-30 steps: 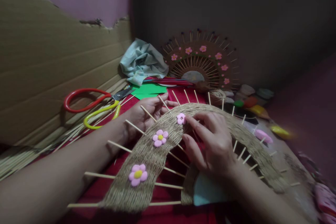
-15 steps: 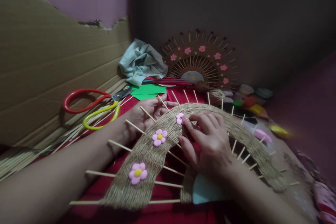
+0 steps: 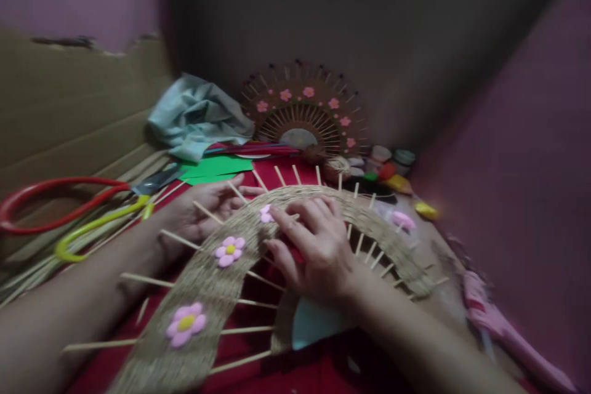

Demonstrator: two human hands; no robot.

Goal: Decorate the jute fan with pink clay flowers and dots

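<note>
While the right hand [image 3: 314, 246] reaches over the twine-woven fan [image 3: 203, 308], its index finger touches the partly covered pink flower [image 3: 265, 213] near the top of the arch, in the middle of the frame. Its thumb stands apart from that finger, so nothing appears pinched. The left hand [image 3: 212, 200], left of centre, lies behind the sticks with its palm turned up; whether its fingers grip the band cannot be told. The fan spans the lower middle, with two pink flowers with yellow centres [image 3: 230, 250] lower down its left side.

Pressing off-centre could slide or flatten the petals, and weak adhesion to the ridged twine could let one lift. If the left hand gives little backing, the band might flex under the pressure; a sideways brush of the right wrist could also bend the thin inner sticks.

A red cloth [image 3: 258, 375] covers the surface beneath; whether that is a desk does not show. Scissors [image 3: 148, 184] and green paper [image 3: 217, 167] lie at left, near a crumpled blue-grey cloth [image 3: 201, 114]. Cardboard [image 3: 83, 92] lines the upper left, below a purple wall. A second flowered fan [image 3: 302, 108] stands at the dim upper centre, with small jars [image 3: 381, 154] to its lower right.
</note>
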